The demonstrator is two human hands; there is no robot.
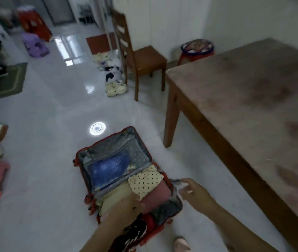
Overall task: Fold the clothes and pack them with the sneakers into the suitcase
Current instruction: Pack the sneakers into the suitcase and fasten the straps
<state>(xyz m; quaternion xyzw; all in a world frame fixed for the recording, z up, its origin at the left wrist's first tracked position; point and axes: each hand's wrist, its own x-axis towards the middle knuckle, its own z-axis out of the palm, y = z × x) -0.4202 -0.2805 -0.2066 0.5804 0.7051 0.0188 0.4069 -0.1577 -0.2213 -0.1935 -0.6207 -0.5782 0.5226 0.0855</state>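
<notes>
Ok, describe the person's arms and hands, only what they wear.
The left forearm and right forearm are bare: no sleeves, watch or bracelet show. The left hand looks unadorned. The right hand bears a small pale spot, ring or nail, too blurred to tell.

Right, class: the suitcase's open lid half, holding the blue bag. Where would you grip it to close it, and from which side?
Probably grip the lid by its far red rim, reaching over from the packed side. The hinge seems to run across the middle, beside the polka-dot garment, so the far edge is free and gives most leverage.
</notes>
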